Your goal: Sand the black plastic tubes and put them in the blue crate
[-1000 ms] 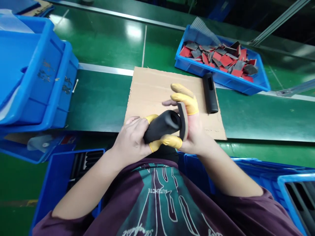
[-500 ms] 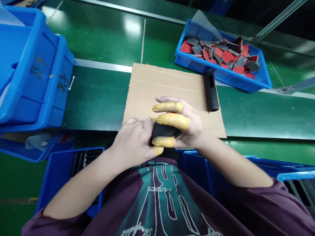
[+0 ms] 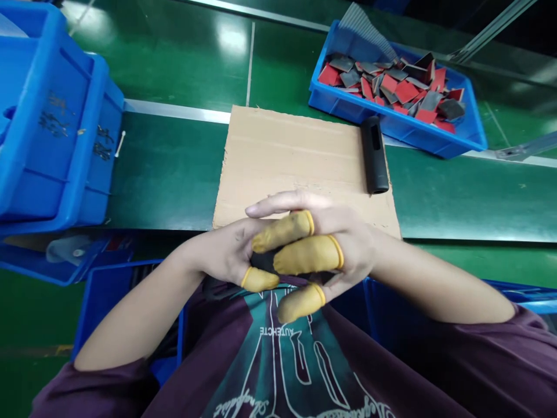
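Observation:
My left hand [image 3: 221, 255] and my right hand [image 3: 319, 244] are clasped together close to my chest, around a black foam tube [image 3: 263, 262] of which only a small dark patch shows between the fingers. Yellow finger cots cover several fingertips. The right hand lies over the tube's end, its fingers wrapped across it. The small pad seen earlier is hidden. A second black tube [image 3: 373, 153] lies on the right edge of a cardboard sheet [image 3: 296, 157] ahead of my hands.
A blue tray [image 3: 461, 139] of red and grey pads sits at the back right on the green belt [image 3: 174, 174]. Stacked blue bins [image 3: 52, 133] stand at the left. More blue crates [image 3: 108, 302] sit low at both sides of my lap.
My hands drew back toward my chest with the tube. The right hand, open beside the tube's end with a pad a second ago, has closed over it, hiding tube and pad.

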A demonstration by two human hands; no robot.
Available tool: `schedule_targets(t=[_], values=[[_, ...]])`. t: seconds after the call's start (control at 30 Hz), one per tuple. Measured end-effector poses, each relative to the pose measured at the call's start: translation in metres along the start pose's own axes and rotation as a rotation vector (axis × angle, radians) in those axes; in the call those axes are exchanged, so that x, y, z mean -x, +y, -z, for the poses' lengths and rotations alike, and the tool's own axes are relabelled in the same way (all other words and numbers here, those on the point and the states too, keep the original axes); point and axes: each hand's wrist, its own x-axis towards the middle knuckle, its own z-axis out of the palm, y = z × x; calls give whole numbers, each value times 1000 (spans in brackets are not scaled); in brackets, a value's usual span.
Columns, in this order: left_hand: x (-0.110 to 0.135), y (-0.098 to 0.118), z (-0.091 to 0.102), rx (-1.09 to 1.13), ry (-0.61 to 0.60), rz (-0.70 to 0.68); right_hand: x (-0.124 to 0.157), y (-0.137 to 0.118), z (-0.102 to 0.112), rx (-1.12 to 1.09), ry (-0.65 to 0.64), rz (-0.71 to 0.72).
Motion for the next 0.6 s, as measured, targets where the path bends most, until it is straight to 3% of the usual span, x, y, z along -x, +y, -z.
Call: schedule_targets(t=[0.1,0.2,0.3,0.4,0.5,0.6], values=[[-4,-2,0,133,-271,-4,7,8,-10,-68,143,-67],[-5,0,-4,43,-140,-59,19,13,-28,-117,361,-176],[-2,3,-13,-146,24,-75,24,8,-49,-177,562,-418],[1,6,-23,-404,159,-47,22,-2,-62,-67,745,-554],[2,9,-29,-672,246,21,19,-5,-63,237,751,-456],[2,7,-30,-890,286,41,15,-1,-53,436,517,-383]])
